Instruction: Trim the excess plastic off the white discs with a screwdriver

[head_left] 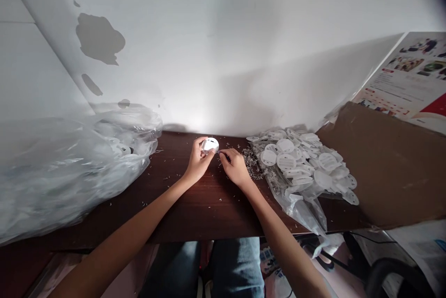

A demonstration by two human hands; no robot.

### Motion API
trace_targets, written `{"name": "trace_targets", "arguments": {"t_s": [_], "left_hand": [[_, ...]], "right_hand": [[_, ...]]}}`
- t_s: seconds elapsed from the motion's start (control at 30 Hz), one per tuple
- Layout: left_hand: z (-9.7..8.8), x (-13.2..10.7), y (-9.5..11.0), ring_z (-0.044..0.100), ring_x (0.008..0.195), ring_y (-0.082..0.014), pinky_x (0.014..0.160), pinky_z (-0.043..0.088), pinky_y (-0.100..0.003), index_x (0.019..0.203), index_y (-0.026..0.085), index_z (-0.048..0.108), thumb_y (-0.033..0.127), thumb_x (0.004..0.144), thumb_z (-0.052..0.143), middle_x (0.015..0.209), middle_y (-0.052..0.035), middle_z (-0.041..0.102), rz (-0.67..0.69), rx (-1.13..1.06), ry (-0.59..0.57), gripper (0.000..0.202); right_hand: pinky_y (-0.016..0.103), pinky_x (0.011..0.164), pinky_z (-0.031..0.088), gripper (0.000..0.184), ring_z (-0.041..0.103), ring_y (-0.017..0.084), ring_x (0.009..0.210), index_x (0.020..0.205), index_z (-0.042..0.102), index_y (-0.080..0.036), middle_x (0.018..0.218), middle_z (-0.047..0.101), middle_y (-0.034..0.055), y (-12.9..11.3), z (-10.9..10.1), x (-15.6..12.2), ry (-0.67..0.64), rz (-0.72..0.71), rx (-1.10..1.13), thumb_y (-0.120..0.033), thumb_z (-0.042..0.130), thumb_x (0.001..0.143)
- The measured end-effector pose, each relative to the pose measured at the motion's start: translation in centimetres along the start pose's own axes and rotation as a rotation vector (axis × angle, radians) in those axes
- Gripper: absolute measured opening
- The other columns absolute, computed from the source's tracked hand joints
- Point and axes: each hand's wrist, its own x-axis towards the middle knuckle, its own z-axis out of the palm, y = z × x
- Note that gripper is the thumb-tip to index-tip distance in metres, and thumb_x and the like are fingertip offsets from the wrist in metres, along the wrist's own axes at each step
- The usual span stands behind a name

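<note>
one white disc (210, 143): your left hand (198, 162) is clamping it above the table (195, 216). one right hand (235, 167): your fingers are bunching near its lower edge, grip unclear; bracing the rim steadily is probably serving you best.

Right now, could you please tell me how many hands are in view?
2: the left hand, holding a white disc, and the right hand close beside it, both over the dark table.
</note>
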Motion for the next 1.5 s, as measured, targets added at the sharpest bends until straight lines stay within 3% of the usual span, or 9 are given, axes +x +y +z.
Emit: {"name": "trace_targets", "arguments": {"t_s": [0.3,0.53,0.6,0.77,0.97,1.13,1.33,1.4,1.5], "left_hand": [[0.2,-0.4,0.1,0.069,0.101,-0.0189,0.085,0.056,-0.03,0.139,0.024,0.049,0.038,0.095,0.071,0.128,-0.0106,0.066,0.062,0.133,-0.006,0.051],[0.5,-0.9,0.9,0.067,0.079,-0.0155,0.071,0.052,-0.027,0.14,0.025,0.051,0.035,0.096,0.07,0.12,-0.0079,0.071,0.105,0.309,0.012,0.048],[0.7,-1.1,1.2,0.068,0.08,-0.0171,0.073,0.053,-0.029,0.139,0.025,0.053,0.033,0.096,0.07,0.12,-0.0085,0.072,0.132,0.375,0.022,0.047],[1.3,-1.9,1.6,0.071,0.107,-0.0272,0.092,0.055,-0.039,0.141,0.026,0.052,0.031,0.099,0.066,0.127,-0.011,0.071,0.143,0.387,0.016,0.045],[1.6,-2.2,1.7,0.072,0.098,-0.0256,0.089,0.056,-0.04,0.138,0.027,0.052,0.029,0.099,0.065,0.115,-0.0092,0.073,0.081,0.362,-0.022,0.041],[1.7,-0.8,1.3,0.074,0.084,-0.0208,0.069,0.06,-0.034,0.135,0.028,0.048,0.036,0.094,0.072,0.113,-0.0066,0.071,-0.198,0.021,0.004,0.048],[0.8,0.2,0.7,0.075,0.103,-0.0229,0.081,0.064,-0.039,0.123,0.029,0.047,0.036,0.083,0.081,0.126,-0.0072,0.067,-0.409,-0.355,0.038,0.052],[0.6,0.3,0.3,0.075,0.105,-0.0227,0.084,0.064,-0.041,0.121,0.029,0.047,0.033,0.082,0.082,0.128,-0.0081,0.066,-0.43,-0.397,0.046,0.052],[0.7,0.3,-0.3,0.074,0.11,-0.0221,0.09,0.063,-0.041,0.119,0.028,0.049,0.026,0.078,0.085,0.125,-0.0084,0.068,-0.411,-0.423,0.074,0.055]], "right_hand": [[0.034,0.092,0.054,0.022,0.071,0.022,0.097,0.108,0.076,-0.02,0.105,0.076,0.0104,0.0,0.0,-0.3,0.009,-0.027,-0.05,-0.026,0.056,0.104],[0.037,0.091,0.054,0.023,0.068,0.025,0.095,0.112,0.075,-0.02,0.106,0.073,0.0125,-0.3,0.1,-0.6,0.018,-0.052,-0.2,-0.024,0.053,0.105],[0.038,0.09,0.053,0.024,0.066,0.026,0.095,0.111,0.074,-0.019,0.104,0.071,0.0136,-0.4,0.3,-0.7,0.024,-0.061,-0.273,-0.023,0.051,0.106],[0.039,0.081,0.051,0.025,0.058,0.029,0.09,0.098,0.07,-0.02,0.096,0.067,0.0154,-1.3,1.3,-1.4,0.06,-0.055,-0.448,-0.019,0.047,0.107],[0.036,0.07,0.048,0.021,0.056,0.03,0.089,0.093,0.068,-0.021,0.095,0.064,0.0163,-2.1,1.9,-1.7,0.048,0.005,-0.456,-0.012,0.051,0.103],[0.04,0.082,0.052,0.021,0.063,0.03,0.094,0.104,0.072,-0.018,0.101,0.068,0.0163,-1.8,0.3,-0.7,0.051,0.078,-0.316,-0.021,0.051,0.104],[0.041,0.097,0.051,0.033,0.069,0.029,0.103,0.103,0.075,-0.019,0.107,0.077,0.0133,0.5,-2.9,0.7,0.244,0.165,-0.016,-0.036,0.048,0.104],[0.039,0.093,0.051,0.034,0.069,0.028,0.1,0.098,0.076,-0.019,0.104,0.078,0.0114,1.1,-3.7,1.6,0.261,0.236,0.068,-0.042,0.051,0.101],[0.031,0.072,0.047,0.038,0.062,0.021,0.076,0.085,0.071,-0.02,0.079,0.071,0.0037,1.4,-4.2,3.2,0.206,0.348,0.179,-0.052,0.056,0.098]]}}
